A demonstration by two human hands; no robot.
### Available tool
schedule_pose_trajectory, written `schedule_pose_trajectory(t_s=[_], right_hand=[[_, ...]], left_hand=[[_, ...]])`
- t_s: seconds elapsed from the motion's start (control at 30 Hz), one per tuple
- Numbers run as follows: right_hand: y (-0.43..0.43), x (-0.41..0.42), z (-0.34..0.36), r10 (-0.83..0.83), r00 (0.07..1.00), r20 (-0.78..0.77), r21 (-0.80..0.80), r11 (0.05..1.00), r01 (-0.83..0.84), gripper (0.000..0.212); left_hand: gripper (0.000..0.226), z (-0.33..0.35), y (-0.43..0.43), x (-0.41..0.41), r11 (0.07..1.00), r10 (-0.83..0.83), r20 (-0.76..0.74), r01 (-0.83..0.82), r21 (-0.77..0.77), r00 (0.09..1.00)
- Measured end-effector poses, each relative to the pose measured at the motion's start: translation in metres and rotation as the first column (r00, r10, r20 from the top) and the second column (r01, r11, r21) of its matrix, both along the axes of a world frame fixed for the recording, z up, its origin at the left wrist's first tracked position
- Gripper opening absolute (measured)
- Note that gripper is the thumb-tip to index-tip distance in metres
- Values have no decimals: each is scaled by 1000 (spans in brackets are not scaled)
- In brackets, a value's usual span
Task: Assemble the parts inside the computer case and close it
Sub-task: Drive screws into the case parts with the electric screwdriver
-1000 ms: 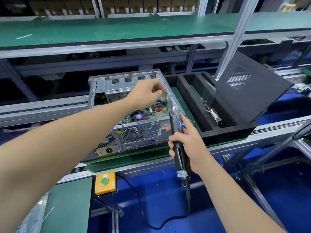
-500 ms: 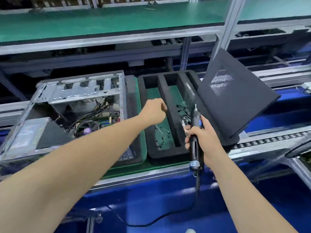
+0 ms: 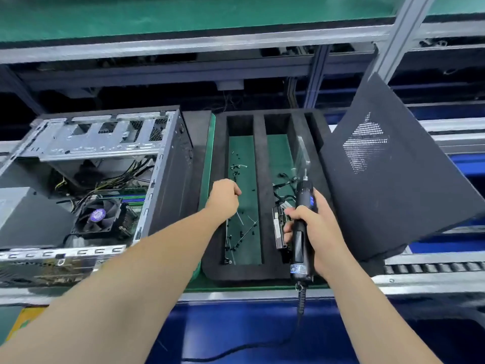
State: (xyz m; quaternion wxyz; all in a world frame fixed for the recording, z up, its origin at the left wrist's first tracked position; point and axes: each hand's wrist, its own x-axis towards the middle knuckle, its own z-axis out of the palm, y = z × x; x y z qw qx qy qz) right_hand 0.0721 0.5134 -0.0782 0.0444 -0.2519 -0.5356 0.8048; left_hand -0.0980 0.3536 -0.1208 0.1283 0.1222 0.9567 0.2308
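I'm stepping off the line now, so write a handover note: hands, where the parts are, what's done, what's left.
Left hand: fingers curled above the loose screws in the left slot of the foam tray; whether it holds one is hidden.
Right hand: grips the electric screwdriver, bit up.
Computer case: open, left of the tray. Side panel: off, leaning at the tray's right.
Done: cooler fan and cables are inside.
Left, likely: fit the drive-like part from the next slot, screw down, close the panel.
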Motion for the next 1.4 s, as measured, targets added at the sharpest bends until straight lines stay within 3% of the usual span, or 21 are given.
schedule_pose_trajectory(t_s=[0.1,0.13,0.23,0.3,0.5,0.57,0.63,0.7,0.77,0.83,0.9,1.07,1.27,1.4], right_hand=[[-2,-14,-5,32,999,-4,26,999,-32,60],[-3,-17,-7,45,999,-10,34,998,-45,60],[-3,-21,-17,78,997,2,52,996,-78,69],[-1,-21,-24,89,996,12,45,995,-90,73],[2,-20,-29,77,997,18,24,997,-78,76],[2,-22,-27,69,997,25,16,997,-70,72],[0,-23,-21,65,997,30,11,998,-65,67],[-3,-23,-13,53,998,21,11,999,-54,60],[-7,-24,-3,41,999,-12,-6,999,-41,56],[-13,-25,8,37,999,-28,-26,999,-38,60],[-19,-27,21,44,998,-35,-27,999,-45,73],[-41,-23,55,129,982,-138,47,991,-124,75],[-78,-15,94,252,934,-252,246,951,-190,81],[-110,-9,111,338,914,-223,424,878,-221,90]], left_hand=[[36,-18,21,-20,992,-88,9,89,-91,996],[43,-28,28,-28,989,-86,-15,84,-121,996],[32,-53,48,-44,993,-56,-101,45,-112,993],[21,-69,56,-48,988,-51,-99,36,-152,994],[26,-95,62,-63,985,-47,-113,27,-171,993],[25,-86,63,-60,996,15,-137,-27,-84,990],[20,-69,64,-58,987,138,-122,-126,103,983],[10,-45,63,-57,904,276,9,-263,338,961],[4,-15,59,-53,669,359,293,-463,581,886],[9,16,51,-44,438,271,514,-580,687,814],[13,47,46,-31,328,91,608,-600,730,789],[15,120,27,4,341,-191,587,-508,791,787],[18,186,-33,21,319,-212,538,-463,827,816],[18,212,-72,30,331,-223,486,-403,853,845]])
